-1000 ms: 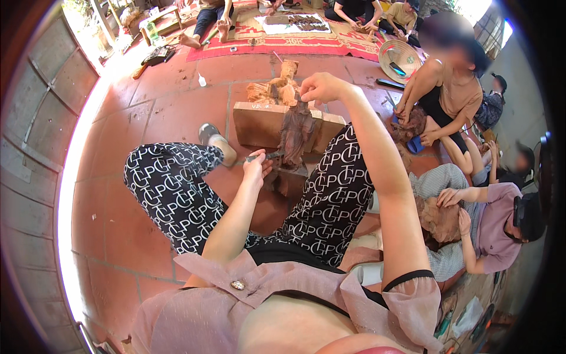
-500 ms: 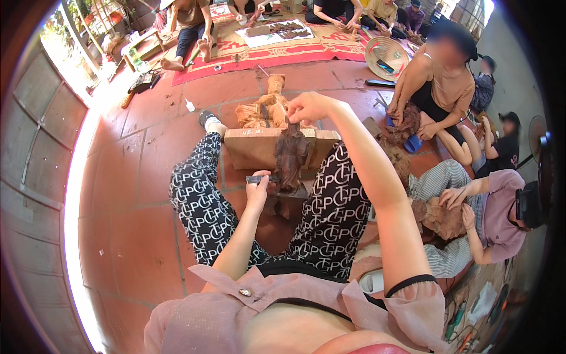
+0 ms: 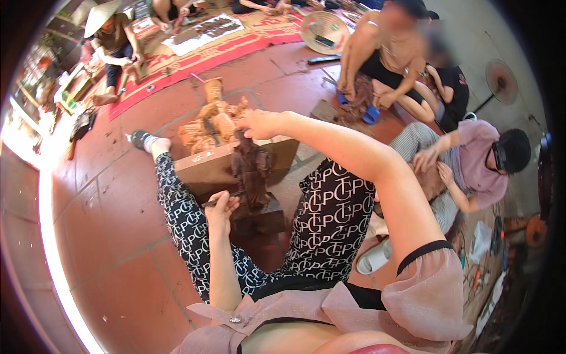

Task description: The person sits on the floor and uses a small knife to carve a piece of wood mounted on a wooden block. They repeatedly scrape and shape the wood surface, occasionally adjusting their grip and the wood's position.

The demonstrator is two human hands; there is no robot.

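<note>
A thin metal carving tool (image 3: 219, 200) is gripped by the left hand (image 3: 220, 207) against a dark brown wooden figurine (image 3: 252, 174), whose top is clasped by the right hand (image 3: 259, 123).

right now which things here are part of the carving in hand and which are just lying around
In use:
- dark wooden figure, steadied at its top by the right hand
- slim carving tool gripped in the left hand
- wooden block behind the figure

Lying about:
- pale carved pieces beyond the block
- white sandal by the right leg
- woven tray on the red mat
</note>
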